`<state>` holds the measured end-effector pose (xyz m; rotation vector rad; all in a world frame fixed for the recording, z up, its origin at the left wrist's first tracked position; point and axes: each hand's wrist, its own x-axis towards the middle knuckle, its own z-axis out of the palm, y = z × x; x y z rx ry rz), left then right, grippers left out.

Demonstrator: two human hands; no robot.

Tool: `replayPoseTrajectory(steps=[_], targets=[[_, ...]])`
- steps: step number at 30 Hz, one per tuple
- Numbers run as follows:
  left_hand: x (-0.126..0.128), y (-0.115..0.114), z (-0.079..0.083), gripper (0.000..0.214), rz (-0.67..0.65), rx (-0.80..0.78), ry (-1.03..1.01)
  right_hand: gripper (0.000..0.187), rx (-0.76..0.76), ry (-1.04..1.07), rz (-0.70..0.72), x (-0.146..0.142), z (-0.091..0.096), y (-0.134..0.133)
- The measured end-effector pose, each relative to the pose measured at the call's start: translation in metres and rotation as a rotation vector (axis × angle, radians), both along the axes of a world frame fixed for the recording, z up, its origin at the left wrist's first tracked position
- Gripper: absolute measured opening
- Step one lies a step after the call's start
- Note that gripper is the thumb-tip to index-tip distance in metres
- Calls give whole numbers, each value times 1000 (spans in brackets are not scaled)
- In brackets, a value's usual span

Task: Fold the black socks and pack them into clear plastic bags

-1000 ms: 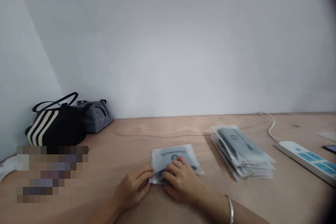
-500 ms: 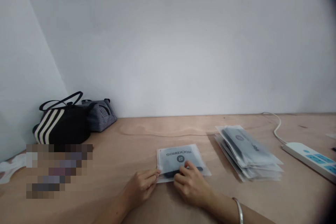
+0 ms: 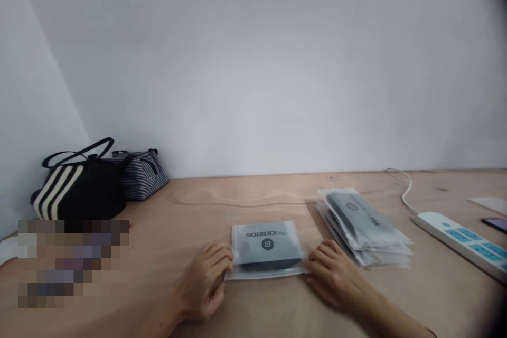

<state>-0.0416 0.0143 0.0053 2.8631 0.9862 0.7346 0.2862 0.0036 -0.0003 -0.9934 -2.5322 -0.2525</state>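
Wooden tabletop under left hand and right hand, pale wall beyond. Between both — translucent ROCKBROS pouch, dark inside. Meets its opposite side edges with half-curled fingers; cannot tell whether pinching or only touching. Cannot make out blurred right fingertips — nor read pixelated patch left of left hand.

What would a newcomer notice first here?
Probably the pouch lettered ROCKBROS, lying on the table at the lower middle, with the left hand and right hand at its two sides. Next might come the uneven pile of pouches to its right. At the far left, the black bag with pale stripes also stands out.
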Motion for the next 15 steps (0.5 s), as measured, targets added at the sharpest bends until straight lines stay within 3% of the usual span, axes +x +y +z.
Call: replayPoseTrajectory(steps=[3, 7, 11, 15], targets=[[20, 0, 12, 39, 9, -17, 83, 34, -98, 38, 66, -15, 14, 5], [46, 13, -1, 52, 107, -82, 187, 75, -216, -66, 171, -42, 20, 24], [52, 25, -14, 60, 129, -216, 236, 82, -372, -102, 168, -55, 10, 40], [48, 27, -12, 66, 87, -289, 248, 88, -446, -95, 167, -55, 0, 44]])
